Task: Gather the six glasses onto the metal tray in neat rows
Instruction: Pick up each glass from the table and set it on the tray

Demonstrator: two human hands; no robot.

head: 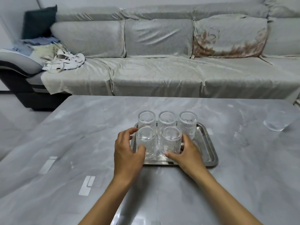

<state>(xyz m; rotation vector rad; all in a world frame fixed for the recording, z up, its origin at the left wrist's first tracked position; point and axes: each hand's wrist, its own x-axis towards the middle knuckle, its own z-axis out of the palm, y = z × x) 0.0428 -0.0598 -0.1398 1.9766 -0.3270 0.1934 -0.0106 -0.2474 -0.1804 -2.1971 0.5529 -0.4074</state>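
- I am watching five ribbed glasses standing upside down on the metal tray (209,143), which is sitting on the grey marbled desk (81,127) in front of a sofa (162,62).
- Three are forming the back row; the front-left glass (146,142) and the front-middle glass (172,142) are starting the second row, just beside each other.
- My left hand (128,151) is curling around the front-left glass, thumb on its near side and fingers wrapping its left wall — cupping it, not pinching.
- My right hand (189,153) is cupping the front-middle glass the same way, thumb low on the near side, fingers on its right.
- The sixth glass (276,121) is sitting well apart on the desk at the far right, blurred, so I cannot tell which way up it is standing.
- I judge the front row is being squared up, with the front-right spot on the tray waiting for that last glass.
- Risks I am seeing: pushing both glasses together could knock them against each other or into the back row and chip a rim; pressing low could slide the tray itself — it looks light on a glossy top; reaching wide for the far glass could sweep a forearm into the standing ones.
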